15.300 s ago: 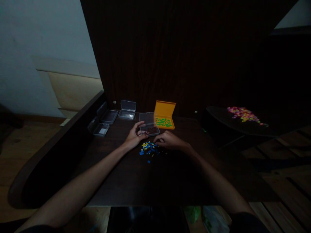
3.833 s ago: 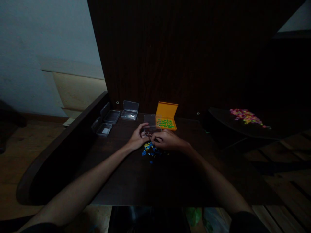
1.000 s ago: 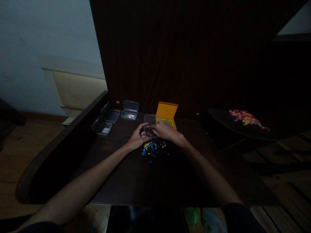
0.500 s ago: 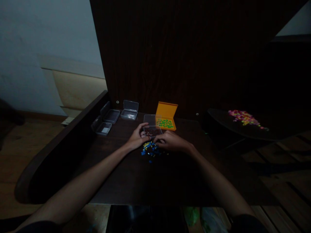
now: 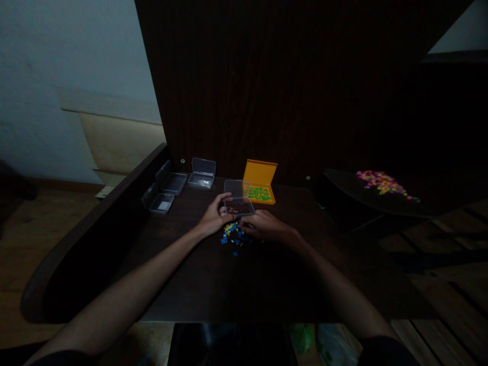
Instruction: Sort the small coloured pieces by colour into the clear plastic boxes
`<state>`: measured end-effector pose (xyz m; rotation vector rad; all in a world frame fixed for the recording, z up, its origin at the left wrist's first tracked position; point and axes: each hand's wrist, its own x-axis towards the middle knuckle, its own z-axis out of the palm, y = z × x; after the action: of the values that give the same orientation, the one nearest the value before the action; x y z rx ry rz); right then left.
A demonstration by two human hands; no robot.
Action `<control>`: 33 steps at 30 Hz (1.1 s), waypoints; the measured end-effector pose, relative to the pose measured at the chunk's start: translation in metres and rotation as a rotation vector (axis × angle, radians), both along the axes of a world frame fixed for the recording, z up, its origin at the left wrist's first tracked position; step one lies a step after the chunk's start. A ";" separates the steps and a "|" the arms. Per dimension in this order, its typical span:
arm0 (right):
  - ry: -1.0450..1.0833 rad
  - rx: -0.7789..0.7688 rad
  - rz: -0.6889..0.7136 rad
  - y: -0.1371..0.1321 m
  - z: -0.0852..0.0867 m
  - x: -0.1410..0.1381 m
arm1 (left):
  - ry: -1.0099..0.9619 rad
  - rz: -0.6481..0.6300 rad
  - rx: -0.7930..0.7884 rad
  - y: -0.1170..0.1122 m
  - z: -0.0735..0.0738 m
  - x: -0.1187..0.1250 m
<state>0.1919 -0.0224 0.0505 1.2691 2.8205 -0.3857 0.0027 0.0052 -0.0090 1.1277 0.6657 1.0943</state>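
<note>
In the head view my left hand [image 5: 215,216] grips the left side of an open clear plastic box [image 5: 239,199], fingers behind it and thumb along its front. Dark reddish-brown small pieces [image 5: 238,207] lie inside the box. Just in front of it is a loose pile of small blue and yellow pieces [image 5: 231,233] on the dark table. My right hand [image 5: 263,224] is at the pile's right side, close to the box's front corner. Its fingers are bent together over the pieces; whatever is between the fingertips is too small and dark to make out.
An open orange box [image 5: 270,199] with green pieces stands behind the clear box. Further clear boxes [image 5: 202,180] stand open at the back left, beside the raised wooden side panel [image 5: 95,229]. Pink and yellow pieces [image 5: 383,183] lie on a dark surface at right.
My right hand has shifted slightly down and left over the pile, its fingers lower among the pieces. My left hand keeps its hold on the clear box.
</note>
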 end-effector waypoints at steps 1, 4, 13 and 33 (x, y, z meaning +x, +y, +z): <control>0.003 0.005 -0.004 0.000 0.000 0.000 | 0.000 0.002 0.000 0.000 0.000 0.000; 0.015 0.004 0.002 0.000 0.000 -0.001 | 0.010 0.010 -0.001 0.000 0.001 0.001; -0.001 -0.015 0.031 0.006 0.002 -0.007 | 0.027 0.009 -0.008 -0.002 0.004 0.000; 0.507 0.043 -0.241 0.034 0.025 0.010 | 0.021 0.007 -0.016 0.000 0.000 0.001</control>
<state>0.2024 0.0116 0.0750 1.7453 3.0822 -0.7572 0.0035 0.0056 -0.0092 1.1253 0.6942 1.0827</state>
